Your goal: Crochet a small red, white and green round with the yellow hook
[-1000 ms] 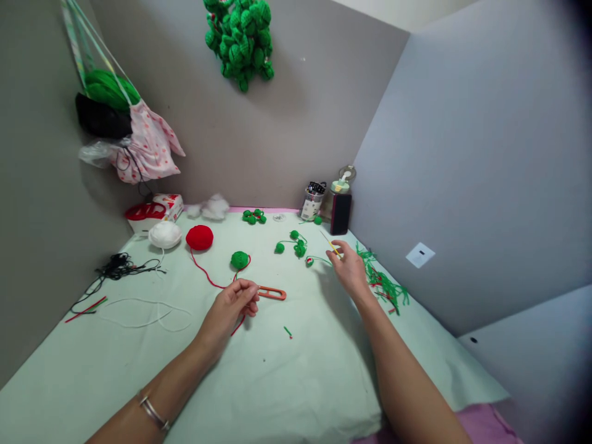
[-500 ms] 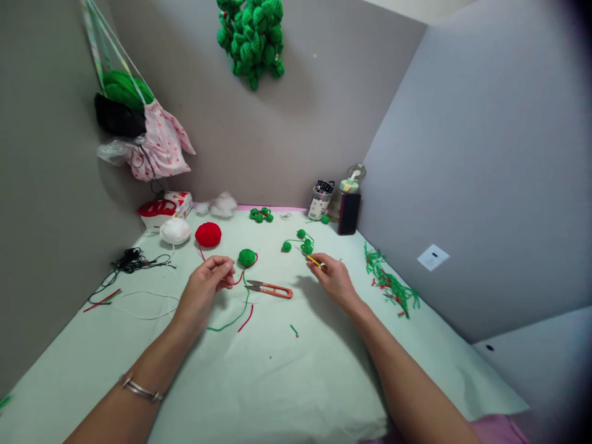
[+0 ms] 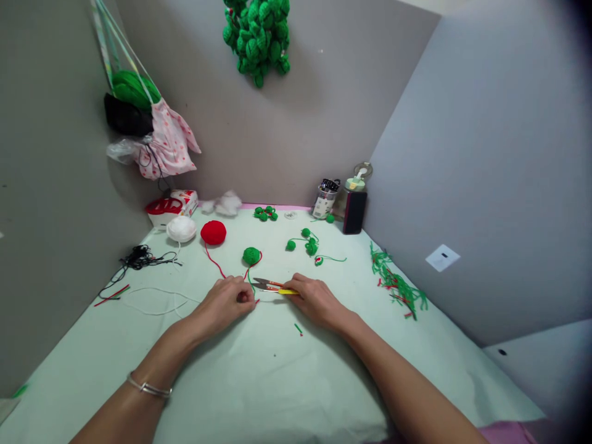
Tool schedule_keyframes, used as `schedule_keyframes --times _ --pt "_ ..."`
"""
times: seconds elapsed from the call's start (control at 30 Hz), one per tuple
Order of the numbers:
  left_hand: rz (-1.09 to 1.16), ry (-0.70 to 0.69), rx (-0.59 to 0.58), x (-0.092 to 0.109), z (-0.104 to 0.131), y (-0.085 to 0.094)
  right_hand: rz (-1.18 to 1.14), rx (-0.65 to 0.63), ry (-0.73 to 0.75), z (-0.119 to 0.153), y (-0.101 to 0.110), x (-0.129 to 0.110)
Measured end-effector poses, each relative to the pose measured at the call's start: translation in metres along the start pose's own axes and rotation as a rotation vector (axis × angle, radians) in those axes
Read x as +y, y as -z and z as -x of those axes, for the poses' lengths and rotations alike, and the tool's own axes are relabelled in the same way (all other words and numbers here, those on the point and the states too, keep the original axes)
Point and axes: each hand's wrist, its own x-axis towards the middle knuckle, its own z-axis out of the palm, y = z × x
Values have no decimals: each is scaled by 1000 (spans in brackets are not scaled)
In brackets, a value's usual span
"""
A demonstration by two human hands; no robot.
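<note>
My left hand point(image 3: 231, 301) rests low on the table, fingers pinched together. A short red yarn end point(image 3: 257, 301) sticks out beside its fingertips. My right hand point(image 3: 317, 302) is closed around a yellow-handled crochet hook point(image 3: 289, 291), whose thin metal tip points left. Just behind the hook lie orange-handled thread snips point(image 3: 267, 283), their handles partly hidden by my right fingers; I cannot tell whether they are gripped too. Beyond my left hand are a green yarn ball point(image 3: 251, 256) with red and green strands, and a red yarn ball point(image 3: 213, 232) whose strand runs toward that hand.
A white yarn ball point(image 3: 181, 229) and tangled black cord point(image 3: 141, 258) lie left. Small green crocheted pieces point(image 3: 311, 246) sit behind my right hand. Green and red yarn scraps point(image 3: 398, 280) lie right. A phone point(image 3: 355, 213) and a pen cup point(image 3: 325, 200) stand at the back.
My right hand has moved left and nearer with the crochet hook, to the snips. My left hand has come down and right, to the short red yarn. A small red, white and green piece now shows.
</note>
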Motion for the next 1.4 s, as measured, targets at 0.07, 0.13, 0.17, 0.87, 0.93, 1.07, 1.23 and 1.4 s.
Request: schedule_keyframes --times 0.07,0.13,0.17,0.87,0.93,1.07,1.23,1.4 --pt "9 -12 87 0 -2 3 -5 -4 1 0 2 2" --pt "34 -5 217 -1 -5 8 -14 -3 2 1 4 5" --pt "49 5 287 -2 -6 12 -17 2 -1 1 6 7" --pt "-14 -81 400 -11 -8 16 -270 11 135 10 -8 -30" --pt "38 -83 414 -3 -4 17 -351 37 125 11 -11 -37" --pt "103 -134 334 14 5 6 -526 130 22 7 -12 -39" --pt "182 -227 206 27 14 -18 -726 83 -10 0 -12 -39" --pt "303 -143 418 28 14 -11 -797 56 -59 -5 -11 -32"
